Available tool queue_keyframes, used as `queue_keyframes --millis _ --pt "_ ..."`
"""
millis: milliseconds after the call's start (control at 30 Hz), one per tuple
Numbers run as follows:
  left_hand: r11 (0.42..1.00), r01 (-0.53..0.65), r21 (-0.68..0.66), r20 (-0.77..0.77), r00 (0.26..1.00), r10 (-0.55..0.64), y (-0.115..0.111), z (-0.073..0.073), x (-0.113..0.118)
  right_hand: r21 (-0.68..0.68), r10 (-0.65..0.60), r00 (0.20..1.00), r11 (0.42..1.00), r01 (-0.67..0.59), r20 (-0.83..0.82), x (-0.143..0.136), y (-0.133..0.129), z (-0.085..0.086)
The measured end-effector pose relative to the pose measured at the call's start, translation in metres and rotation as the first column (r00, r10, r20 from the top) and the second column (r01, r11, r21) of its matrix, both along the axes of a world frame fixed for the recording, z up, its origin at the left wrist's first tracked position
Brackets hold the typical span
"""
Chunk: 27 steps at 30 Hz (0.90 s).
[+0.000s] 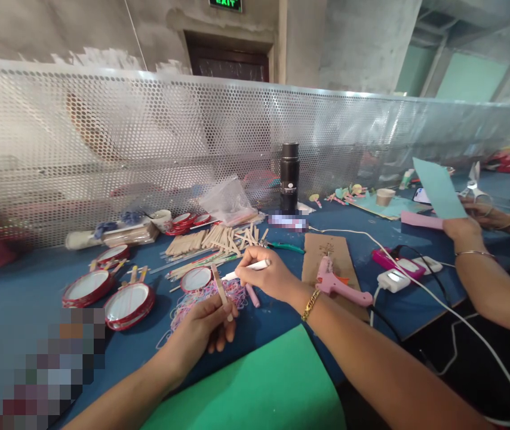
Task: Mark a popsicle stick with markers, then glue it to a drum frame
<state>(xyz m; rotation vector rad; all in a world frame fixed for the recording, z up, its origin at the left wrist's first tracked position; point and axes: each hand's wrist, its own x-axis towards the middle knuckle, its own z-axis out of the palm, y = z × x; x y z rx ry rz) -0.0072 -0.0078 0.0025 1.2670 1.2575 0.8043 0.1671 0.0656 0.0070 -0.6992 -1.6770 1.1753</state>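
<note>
My left hand (214,322) pinches the lower part of a wooden craft stick (220,286), which stands tilted in front of me. In my right hand (266,275) is a white marker pen (250,270), its tip pointing left close to the stick; whether it touches I cannot tell. Beneath both hands lies a tangle of pink and purple string (187,307), with a pink marker cap (252,295) beside it. Just behind the stick sits a small red-rimmed drum (196,279). A pile of loose craft sticks (219,239) spreads out behind my hands.
Several red drums (129,304) stand at left. A pink glue gun (340,283) rests on cardboard (313,251), near a power strip (401,269) and cables. A black bottle (289,179) stands behind. Green sheet (255,388) lies in front. At right, another person's hands hold blue paper (438,188) and scissors (474,179).
</note>
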Motion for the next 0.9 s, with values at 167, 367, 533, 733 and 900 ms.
queue_keyframes --millis 167,367,533,733,900 --pt "1.0 -0.005 -0.006 -0.003 1.0 0.005 0.001 -0.001 0.0 -0.084 0.071 0.997 0.994 -0.069 0.017 -0.001 0.001 -0.004" --pt "1.0 0.015 -0.005 0.026 1.0 -0.015 0.005 -0.009 -0.004 -0.059 0.017 1.0 0.998 -0.018 -0.012 -0.002 0.001 -0.003" --pt "1.0 0.018 0.012 0.061 0.998 -0.019 0.009 -0.018 -0.008 -0.118 0.068 0.997 0.991 -0.07 -0.02 -0.004 -0.002 -0.003" --pt "1.0 -0.024 0.001 0.078 0.997 0.024 0.006 -0.014 -0.006 -0.012 -0.054 0.998 0.998 0.054 -0.007 0.0 -0.004 0.007" --pt "1.0 0.001 -0.015 0.101 0.995 0.0 0.01 -0.022 -0.01 0.007 -0.061 0.998 0.998 0.061 0.007 0.0 -0.005 0.007"
